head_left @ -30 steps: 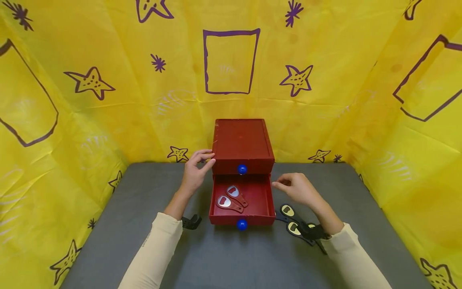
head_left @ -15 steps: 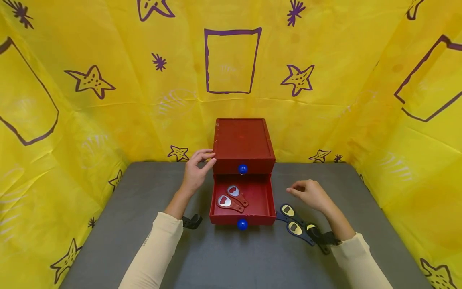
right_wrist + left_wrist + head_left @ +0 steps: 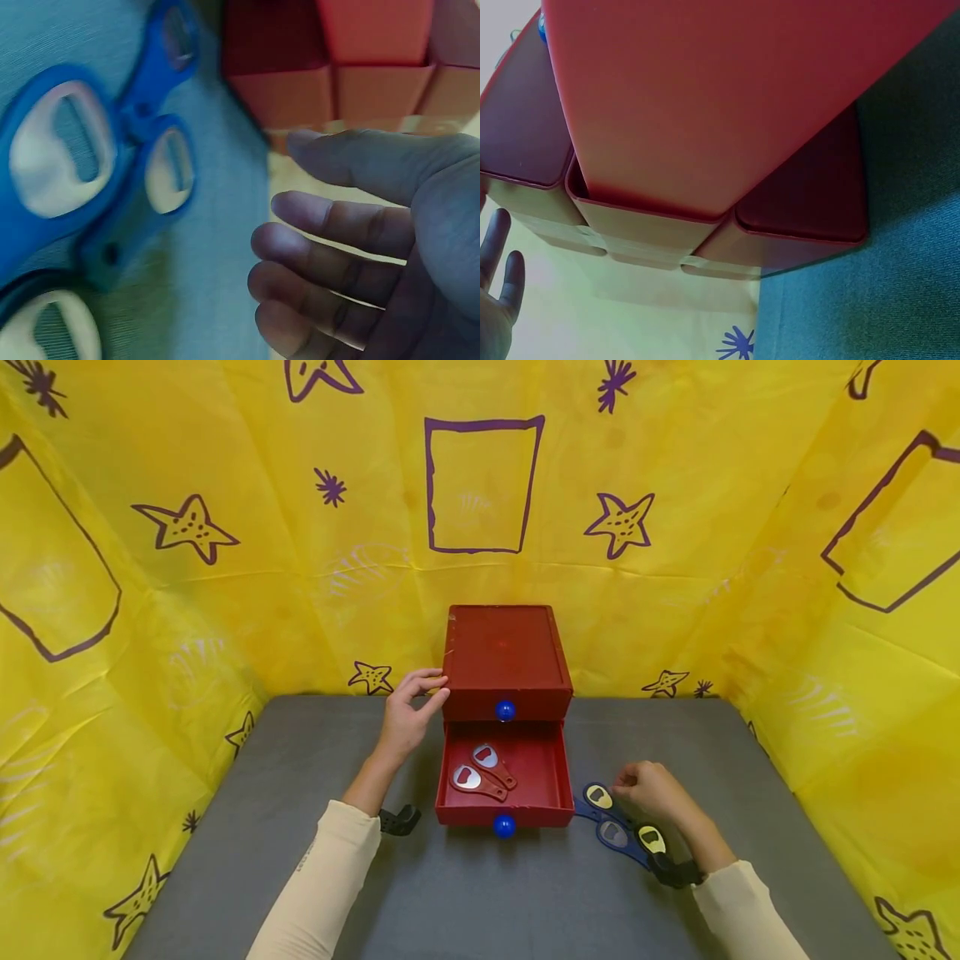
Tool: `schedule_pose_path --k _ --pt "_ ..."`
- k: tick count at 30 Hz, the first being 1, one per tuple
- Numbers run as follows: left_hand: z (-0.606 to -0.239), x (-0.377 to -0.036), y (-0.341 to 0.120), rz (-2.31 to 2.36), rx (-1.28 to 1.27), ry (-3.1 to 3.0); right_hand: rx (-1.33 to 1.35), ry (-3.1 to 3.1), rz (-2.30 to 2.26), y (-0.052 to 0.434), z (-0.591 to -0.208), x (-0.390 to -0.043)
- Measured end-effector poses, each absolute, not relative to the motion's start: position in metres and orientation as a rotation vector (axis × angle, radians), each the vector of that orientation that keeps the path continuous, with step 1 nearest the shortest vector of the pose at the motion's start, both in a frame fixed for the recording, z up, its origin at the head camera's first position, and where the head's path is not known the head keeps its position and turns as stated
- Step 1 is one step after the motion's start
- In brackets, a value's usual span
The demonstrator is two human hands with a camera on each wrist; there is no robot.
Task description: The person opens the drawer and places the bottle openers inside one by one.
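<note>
1. The blue bottle openers (image 3: 618, 827) are lying in a small cluster on the gray surface (image 3: 465, 902), just beside the right wall of the open lower drawer (image 3: 551, 772); in the right wrist view they (image 3: 90, 172) are showing blue handles and pale metal heads, blurred.
2. The right hand (image 3: 651, 789) is hovering directly over this cluster, its fingers (image 3: 330, 225) loosely curved and slightly spread, pinching nothing; whether the fingertips are touching an opener cannot be told.
3. The lower drawer is standing pulled out from the red box (image 3: 504, 652), and two red-handled bottle openers (image 3: 480, 770) are lying side by side on its floor, angled toward the front right.
4. A blue knob (image 3: 503, 827) is sitting on the front of the lower drawer, and a second blue knob (image 3: 505, 711) is sitting on the closed upper drawer.
5. The left hand (image 3: 408, 714) is resting against the left front corner of the red box, with straight fingers touching the box's top edge and the thumb lying lower on its side.
6. The box is standing at the back of the surface, against the yellow backdrop (image 3: 225, 527) printed with purple stars and rectangles.
7. A black wrist mount (image 3: 397, 820) is showing beside the left sleeve (image 3: 322, 877).
</note>
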State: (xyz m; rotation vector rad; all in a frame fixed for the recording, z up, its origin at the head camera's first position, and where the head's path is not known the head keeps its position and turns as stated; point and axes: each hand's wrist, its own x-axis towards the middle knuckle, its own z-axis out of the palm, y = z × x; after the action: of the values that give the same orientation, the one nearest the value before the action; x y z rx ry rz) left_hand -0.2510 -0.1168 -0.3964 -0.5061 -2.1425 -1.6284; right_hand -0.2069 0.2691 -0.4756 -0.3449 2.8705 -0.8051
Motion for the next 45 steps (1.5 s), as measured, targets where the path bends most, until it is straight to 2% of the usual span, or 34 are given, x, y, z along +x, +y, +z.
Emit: schedule_pose_path --k 17,27,45 --pt "-0.396 -0.251 -0.114 -1.601 -0.524 -2.094 -0.277 2.922 -0.695 0.272 -0.511 -0.195" --pt "-0.398 -0.251 -0.115 -1.600 -0.516 -2.107 -0.191 2.960 -0.662 0.274 -0.515 -0.195" --pt "-0.398 -0.252 -0.116 -1.626 -0.515 -2.114 -0.240 3.020 -0.620 0.277 -0.516 -0.193"
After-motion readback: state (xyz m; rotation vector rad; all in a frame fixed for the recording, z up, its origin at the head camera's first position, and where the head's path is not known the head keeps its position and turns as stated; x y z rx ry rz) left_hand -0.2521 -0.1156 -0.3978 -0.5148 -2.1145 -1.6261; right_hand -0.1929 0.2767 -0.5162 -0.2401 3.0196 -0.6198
